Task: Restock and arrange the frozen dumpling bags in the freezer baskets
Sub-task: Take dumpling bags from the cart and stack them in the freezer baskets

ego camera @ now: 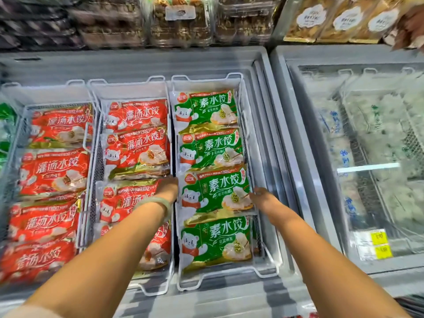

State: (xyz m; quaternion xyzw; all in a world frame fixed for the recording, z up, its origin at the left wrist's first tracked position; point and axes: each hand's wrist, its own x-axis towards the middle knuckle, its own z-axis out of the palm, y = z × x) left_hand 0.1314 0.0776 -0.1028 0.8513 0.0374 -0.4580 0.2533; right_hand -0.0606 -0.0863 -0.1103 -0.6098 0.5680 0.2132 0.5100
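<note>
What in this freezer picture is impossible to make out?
All in the head view:
- Fingertips of the left hand and right hand: tucked behind the edges of the third green dumpling bag.
- Yellow price tags: print too small and blurred.
- Neighbouring freezer: contents veiled by its frosted glass.
- Lowest red dumpling bag: blurred, cut by the left edge.

In the freezer, the left basket, middle basket and right basket sit side by side, each holding a back-to-front row of bags. The left hand and right hand flank the right basket's third bag. A second freezer stands to the right, with boxes behind.
</note>
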